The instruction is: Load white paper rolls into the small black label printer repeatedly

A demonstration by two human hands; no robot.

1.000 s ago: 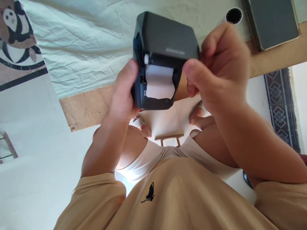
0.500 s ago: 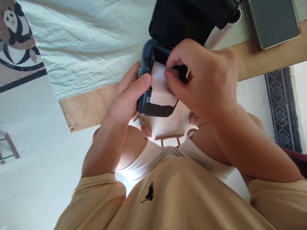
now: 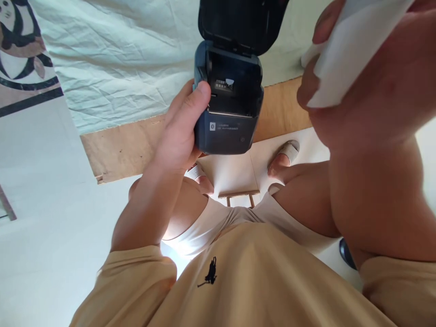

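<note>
My left hand grips the left side of a small dark blue portable printer, thumb on its upper edge. The printer's black lid is swung up, baring a hollow black compartment with a small printed label inside. A Bluetooth mark shows on its front. Close to the camera at the upper right, my right hand is closed around white paper with a torn end. Whether this paper is a roll or a loose strip I cannot tell, as the fingers and frame edge hide part of it.
A pale green cloth covers the wooden board up to near its front edge. Behind my right hand a white object shows in part. A panda picture lies at the far left. Below are my legs and a wooden stool's edge.
My right hand has pulled the white paper out of the printer and carried it up to the right, close to the camera. The left hand still holds the printer, shifted slightly up.
</note>
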